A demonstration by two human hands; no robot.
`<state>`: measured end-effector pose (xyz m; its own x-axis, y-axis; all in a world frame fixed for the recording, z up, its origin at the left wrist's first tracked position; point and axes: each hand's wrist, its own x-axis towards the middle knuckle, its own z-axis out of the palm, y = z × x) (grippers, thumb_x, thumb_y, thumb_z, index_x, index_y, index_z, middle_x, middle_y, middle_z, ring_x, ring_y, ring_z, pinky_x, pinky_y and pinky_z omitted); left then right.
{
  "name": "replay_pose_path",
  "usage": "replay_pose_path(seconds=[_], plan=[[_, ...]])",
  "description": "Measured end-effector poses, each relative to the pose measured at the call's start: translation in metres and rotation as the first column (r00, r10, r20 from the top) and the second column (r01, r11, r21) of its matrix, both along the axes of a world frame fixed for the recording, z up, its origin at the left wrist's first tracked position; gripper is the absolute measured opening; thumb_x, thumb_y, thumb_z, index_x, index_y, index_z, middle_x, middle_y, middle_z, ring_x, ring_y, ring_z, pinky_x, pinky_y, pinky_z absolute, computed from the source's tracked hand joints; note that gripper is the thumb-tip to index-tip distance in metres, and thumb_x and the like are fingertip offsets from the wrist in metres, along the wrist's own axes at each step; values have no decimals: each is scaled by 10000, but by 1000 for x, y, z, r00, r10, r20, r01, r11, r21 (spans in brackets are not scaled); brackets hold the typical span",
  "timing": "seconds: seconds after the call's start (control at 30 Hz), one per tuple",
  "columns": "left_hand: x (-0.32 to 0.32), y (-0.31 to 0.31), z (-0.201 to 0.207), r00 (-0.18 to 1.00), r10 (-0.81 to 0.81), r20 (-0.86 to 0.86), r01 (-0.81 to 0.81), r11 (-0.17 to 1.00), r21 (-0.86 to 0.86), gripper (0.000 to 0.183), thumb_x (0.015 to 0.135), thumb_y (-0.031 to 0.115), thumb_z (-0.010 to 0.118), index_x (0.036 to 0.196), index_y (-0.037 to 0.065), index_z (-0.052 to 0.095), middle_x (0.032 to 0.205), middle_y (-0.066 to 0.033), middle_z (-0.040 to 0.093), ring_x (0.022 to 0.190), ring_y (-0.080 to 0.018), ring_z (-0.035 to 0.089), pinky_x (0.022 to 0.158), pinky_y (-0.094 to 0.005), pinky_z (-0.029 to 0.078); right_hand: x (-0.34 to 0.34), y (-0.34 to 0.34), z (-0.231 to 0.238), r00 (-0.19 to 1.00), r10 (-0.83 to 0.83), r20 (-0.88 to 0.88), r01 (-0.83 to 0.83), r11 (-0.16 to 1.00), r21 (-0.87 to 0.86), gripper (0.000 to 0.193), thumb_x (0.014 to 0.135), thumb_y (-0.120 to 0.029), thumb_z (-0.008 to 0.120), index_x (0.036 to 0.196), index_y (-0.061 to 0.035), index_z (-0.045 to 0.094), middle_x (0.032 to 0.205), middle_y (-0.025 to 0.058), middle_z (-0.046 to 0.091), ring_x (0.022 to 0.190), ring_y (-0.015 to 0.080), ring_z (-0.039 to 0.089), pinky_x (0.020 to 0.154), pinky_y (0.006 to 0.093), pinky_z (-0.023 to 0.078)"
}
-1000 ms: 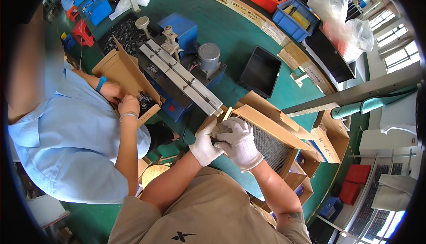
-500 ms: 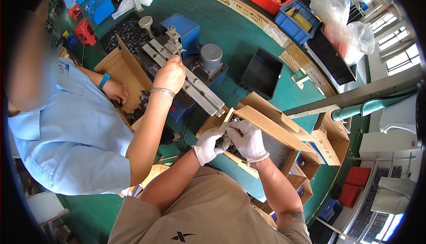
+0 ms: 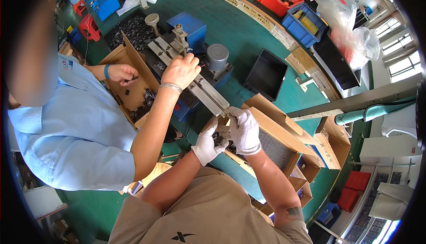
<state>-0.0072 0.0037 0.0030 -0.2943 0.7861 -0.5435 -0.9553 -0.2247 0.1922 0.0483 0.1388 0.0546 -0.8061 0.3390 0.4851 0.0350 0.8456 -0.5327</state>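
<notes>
Both my hands wear white gloves. My left hand is closed around some small dark metal parts, partly hidden by its fingers. My right hand has its fingers bent together at the lower end of a long metal rail; whatever they pinch is hidden. Beneath both hands stands an open cardboard box, in which many thin dark metal pieces lie in close rows.
At my left a co-worker in a blue shirt keeps one hand on the rail device and holds small dark parts over another cardboard box. Beyond are a grey motor, a black tray, and red and blue bins.
My right hand has moved up to the rail's end, away from my left hand. The co-worker's far hand has risen out of their box with small dark parts.
</notes>
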Motion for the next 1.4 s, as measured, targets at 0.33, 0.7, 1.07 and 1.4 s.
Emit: replay_pose_path(seconds=[0.33, 0.7, 1.07, 1.4], plan=[[1, 0, -7, 1000, 29, -8, -29, 993, -115, 386, 1030, 514, 493, 1228, 197, 591, 866, -8, 625, 663, -98, 522, 494, -265, 390, -12, -3, -8, 989, 69, -127, -66, 997, 31, 288, 779, 79, 677, 1009, -91, 644, 855, 111, 662, 754, 328, 644, 684, 417, 525], [2, 5, 2, 997, 57, 55, -50, 992, -116, 355, 1039, 478, 501, 1252, 211, 599, 950, 22, 623, 792, -82, 545, 597, -260, 470, -10, -9, -3, 987, 32, -160, -26, 999, 38, 255, 757, 36, 713, 950, -118, 650, 791, 75, 688, 724, 292, 642, 653, 404, 507], [-1, -1, 2, 997, -46, -66, 50, 997, 59, 455, 992, 570, 518, 1144, 166, 662, 880, -57, 670, 591, -181, 594, 373, -292, 340, 1, -3, 3, 982, -160, -99, 141, 974, -175, 259, 795, 30, 724, 1026, -78, 682, 959, 121, 645, 791, 283, 637, 708, 380, 519], [4, 17, 38, 998, 54, 31, -45, 968, -248, 504, 1001, 638, 428, 1181, 199, 600, 897, -11, 634, 616, -88, 547, 453, -227, 376, 22, -10, 25, 990, 85, 109, -70, 989, -131, 253, 747, -61, 744, 997, -96, 734, 998, 109, 653, 949, 324, 620, 842, 429, 500]])
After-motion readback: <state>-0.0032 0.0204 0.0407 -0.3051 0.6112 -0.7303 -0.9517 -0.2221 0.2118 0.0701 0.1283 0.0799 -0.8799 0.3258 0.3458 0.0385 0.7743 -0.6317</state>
